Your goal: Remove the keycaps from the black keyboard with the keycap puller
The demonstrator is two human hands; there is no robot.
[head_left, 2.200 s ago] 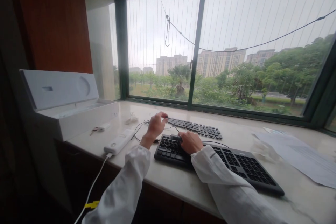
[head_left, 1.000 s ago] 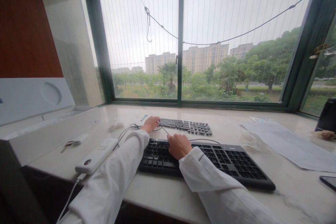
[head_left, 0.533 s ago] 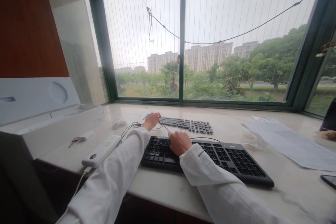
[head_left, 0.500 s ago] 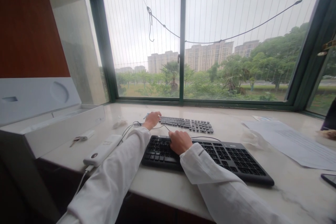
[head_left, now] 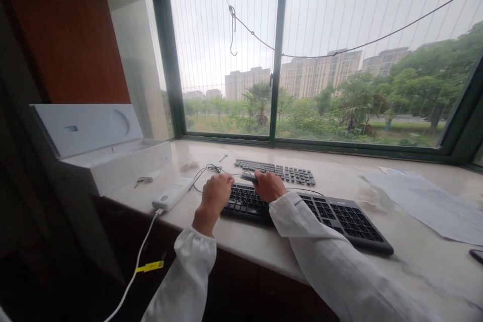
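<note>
A black keyboard (head_left: 350,219) lies along the front of the sill under both my arms. My left hand (head_left: 216,195) is closed in a pinch at the keyboard's upper left corner; what its fingertips hold, if anything, is too small to make out. Over the left half of the keys, my right hand (head_left: 269,186) grips a small dark stick-like thing (head_left: 248,177) that points left. Behind the keyboard, rows of dark keycaps (head_left: 300,175) are laid out in keyboard order. Farther back, a small thin blue tool (head_left: 223,158) lies flat on the surface.
An open white box (head_left: 132,161) stands at the left. Nearer are a small key (head_left: 141,180), a white power bank (head_left: 172,195) with its cable, and a tangled black cord (head_left: 213,167). Crumpled clear plastic (head_left: 372,197) and papers (head_left: 422,201) lie at the right.
My left hand has let go of the blue tool at the back and come toward me to the keyboard's left end. My right hand has lifted slightly with the dark thing. The view has shifted left.
</note>
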